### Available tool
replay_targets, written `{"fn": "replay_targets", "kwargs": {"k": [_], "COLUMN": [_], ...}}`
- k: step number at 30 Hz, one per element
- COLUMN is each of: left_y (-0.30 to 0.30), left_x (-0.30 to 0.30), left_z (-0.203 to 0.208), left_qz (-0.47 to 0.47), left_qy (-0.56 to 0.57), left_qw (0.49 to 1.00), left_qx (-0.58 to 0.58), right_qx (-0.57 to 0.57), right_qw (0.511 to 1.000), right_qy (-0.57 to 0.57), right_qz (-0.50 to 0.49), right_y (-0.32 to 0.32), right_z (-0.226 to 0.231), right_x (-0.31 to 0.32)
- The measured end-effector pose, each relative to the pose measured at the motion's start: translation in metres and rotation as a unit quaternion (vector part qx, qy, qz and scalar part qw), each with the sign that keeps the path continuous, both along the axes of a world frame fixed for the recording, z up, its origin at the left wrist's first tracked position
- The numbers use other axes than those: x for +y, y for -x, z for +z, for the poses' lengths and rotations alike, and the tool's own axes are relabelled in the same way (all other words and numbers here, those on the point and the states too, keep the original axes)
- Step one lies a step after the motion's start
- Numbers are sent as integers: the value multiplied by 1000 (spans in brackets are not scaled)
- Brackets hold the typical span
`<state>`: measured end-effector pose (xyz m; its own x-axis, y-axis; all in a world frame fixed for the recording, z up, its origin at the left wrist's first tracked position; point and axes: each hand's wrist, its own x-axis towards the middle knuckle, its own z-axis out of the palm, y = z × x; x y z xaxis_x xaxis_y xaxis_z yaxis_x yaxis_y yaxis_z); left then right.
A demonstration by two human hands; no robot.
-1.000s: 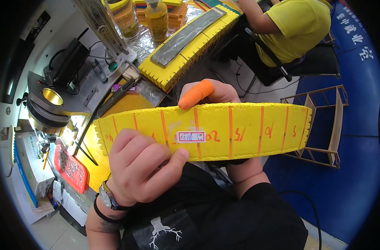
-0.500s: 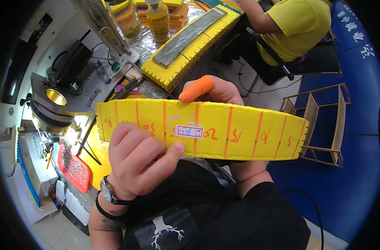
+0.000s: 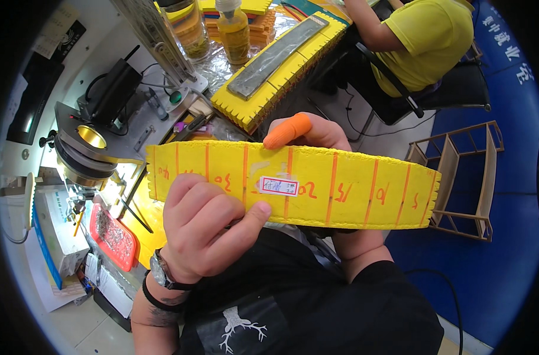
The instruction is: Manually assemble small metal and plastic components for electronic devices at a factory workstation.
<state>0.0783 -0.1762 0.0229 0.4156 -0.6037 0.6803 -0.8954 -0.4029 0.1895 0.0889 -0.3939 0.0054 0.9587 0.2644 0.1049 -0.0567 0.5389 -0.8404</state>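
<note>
A long, curved yellow foam board is held up across my front, its upside-down orange handwritten marks split by orange lines. Small notches run along its ends, and a white label with a red border is stuck near its middle. My right hand grips the board from behind, an orange finger cot over one digit at the top edge; its other fingers are hidden. In front of the board's left half, my left hand is closed, fingers curled, thumb tip against the face just below the label. Whatever lies inside its curl is hidden.
Another yellow foam block with a grey strip lies ahead, beside bottles. A lit magnifier-like device and a red tray are at left. A person in a yellow shirt sits far right, near a wooden rack.
The whole view has shifted a little, so the board, hands and bench appear slightly farther right. Both hands keep about the same positions on the board.
</note>
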Motion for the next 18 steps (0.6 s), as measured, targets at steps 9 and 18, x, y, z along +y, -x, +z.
{"fn": "replay_targets", "kwargs": {"k": [9, 18], "left_y": [1, 1], "left_x": [-3, -3], "left_z": [4, 8], "left_qz": [14, 80], "left_qy": [20, 68], "left_qw": [999, 992], "left_qx": [39, 71], "right_qx": [4, -101], "right_qw": [999, 952], "right_qy": [29, 282], "right_qz": [18, -65], "right_y": [1, -6], "right_z": [-1, 5], "right_x": [-2, -10]}}
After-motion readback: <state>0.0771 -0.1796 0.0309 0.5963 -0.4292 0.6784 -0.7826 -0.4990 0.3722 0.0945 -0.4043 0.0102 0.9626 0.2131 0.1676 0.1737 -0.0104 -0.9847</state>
